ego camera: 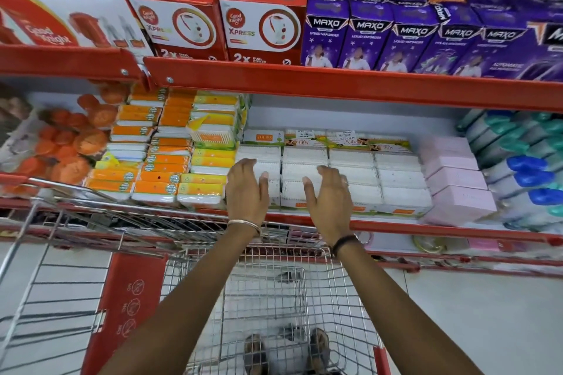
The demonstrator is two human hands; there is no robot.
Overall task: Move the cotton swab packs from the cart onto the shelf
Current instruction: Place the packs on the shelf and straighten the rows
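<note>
Several white cotton swab packs (350, 175) lie in neat rows on the middle shelf (396, 227), with orange and green labels along their front and back edges. My left hand (248, 192) rests flat on the front left packs, fingers spread, holding nothing. My right hand (330, 196) hovers over the neighbouring column of packs, fingers apart and also holding nothing. Below my arms stands the wire cart (274, 298); its basket shows no packs, only the floor and my feet through the mesh.
Orange and yellow packs (164, 161) fill the shelf to the left, pink boxes (457, 183) and blue-capped bottles (524, 173) to the right. Red and purple boxes (380, 36) stand on the upper shelf. The cart's red flap (131, 298) hangs at left.
</note>
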